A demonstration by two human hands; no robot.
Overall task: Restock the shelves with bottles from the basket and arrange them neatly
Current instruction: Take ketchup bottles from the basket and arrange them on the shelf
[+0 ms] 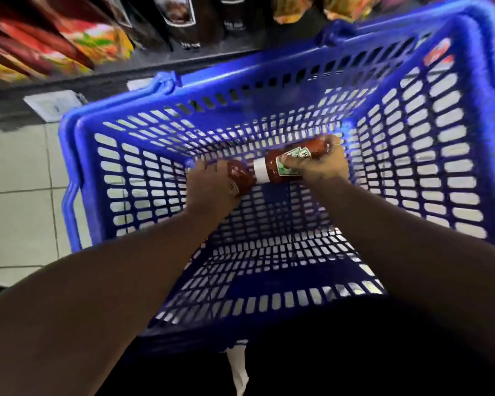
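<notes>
A blue plastic basket with slotted walls fills most of the view. Both my arms reach down to its floor. My left hand is closed around a red ketchup bottle lying on the basket floor. My right hand grips a second red ketchup bottle with a white cap and a green-and-white label; it lies on its side, cap toward the left bottle. The two bottles touch end to end. The picture is blurred by motion.
A dark shelf edge runs behind the basket, carrying red and orange packets at left and dark pouches at centre. A white price tag hangs on it. White floor tiles lie to the left.
</notes>
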